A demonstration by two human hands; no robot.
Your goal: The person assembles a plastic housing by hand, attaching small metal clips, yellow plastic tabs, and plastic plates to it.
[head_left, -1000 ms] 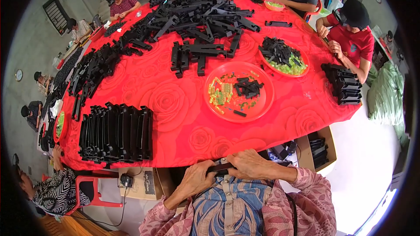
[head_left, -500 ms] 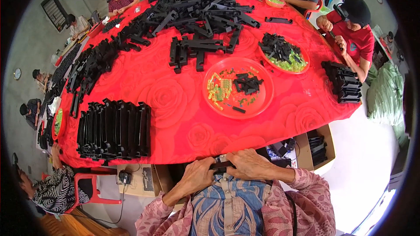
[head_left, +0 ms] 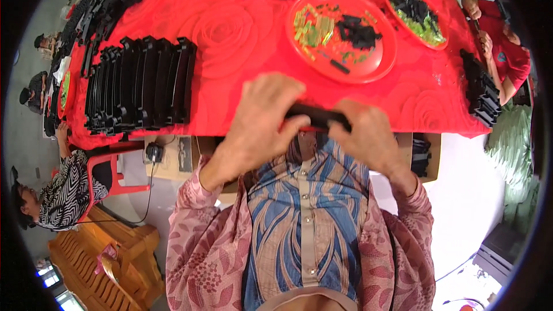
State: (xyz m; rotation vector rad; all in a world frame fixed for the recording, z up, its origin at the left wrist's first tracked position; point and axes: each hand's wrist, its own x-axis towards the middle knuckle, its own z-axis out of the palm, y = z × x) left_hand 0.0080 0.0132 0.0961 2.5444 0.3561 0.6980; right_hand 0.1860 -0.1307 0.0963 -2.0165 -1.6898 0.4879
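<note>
"State of the hands?"

"The left hand (head_left: 253, 118) is gripping one end of a black bar (head_left: 315, 116); the right hand (head_left: 368, 132) is gripping the other. The bar is spanning the gap between them, showing against the near edge of the red-covered bench (head_left: 224, 29). Blur is hiding the exact contact."

"Recommendation on the hold?"

"In my judgement, both hands should be pressing evenly and the wrists staying level; a lopsided squeeze could be twisting the bar or letting it slip. Working at this edge is sensible, provided the elbows are having room."

"Surroundings?"

"On the left, a row of black pieces (head_left: 141, 83) is standing packed side by side. Beyond the right hand, an orange-red plate (head_left: 345, 79) is holding black bits (head_left: 360, 33) and yellow-green pieces (head_left: 319, 31); the hands should be keeping clear of its rim. Farther right, a second plate (head_left: 444, 45) is carrying a mixed heap, and a co-worker (head_left: 510, 52) in red is occupying the far side."
</note>
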